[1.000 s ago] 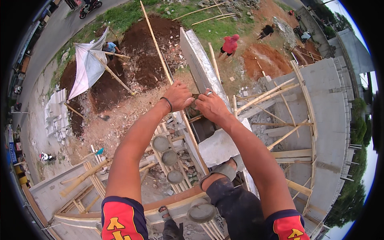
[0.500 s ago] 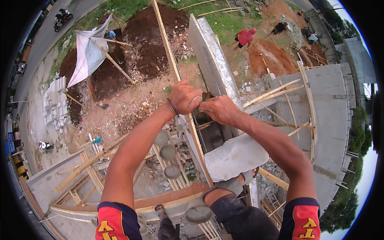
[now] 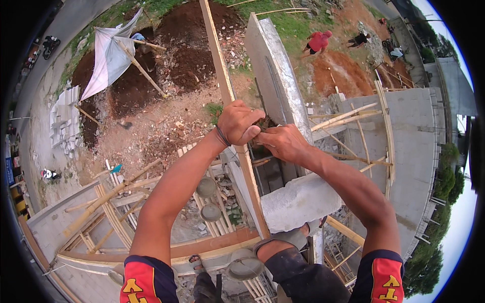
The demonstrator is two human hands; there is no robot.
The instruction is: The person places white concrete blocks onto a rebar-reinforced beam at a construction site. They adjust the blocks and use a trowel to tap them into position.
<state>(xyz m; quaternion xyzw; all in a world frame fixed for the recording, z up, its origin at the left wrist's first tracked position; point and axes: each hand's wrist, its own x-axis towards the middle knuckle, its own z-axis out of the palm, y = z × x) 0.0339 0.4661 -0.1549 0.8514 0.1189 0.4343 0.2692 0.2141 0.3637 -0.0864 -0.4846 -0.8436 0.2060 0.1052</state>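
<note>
My left hand (image 3: 237,123), a dark band at its wrist, is closed with thumb and fingers bent, above the long wooden board (image 3: 216,50). Against it, my right hand (image 3: 287,142) pinches with fingertips and thumb. Both meet over the gap between the board and a grey concrete wall panel (image 3: 275,76); whatever small thing they grip is hidden by the fingers. Thin dark bars (image 3: 259,96) stand in that gap. Below my right forearm lies a rough whitish block (image 3: 301,202), close to my bent leg.
Round cement-stained buckets (image 3: 243,265) stand below, near another person's sandalled foot (image 3: 196,260). Bamboo poles (image 3: 108,212) frame the left, with more poles (image 3: 382,126) at right. Far down on the ground are a person in red (image 3: 318,42), a white tarp (image 3: 108,63) and stacked pale blocks (image 3: 64,121).
The whole view has shifted slightly. My hands stay together over the gap, the left one's index finger now reaching further toward the right hand. The person in red has moved a little.
</note>
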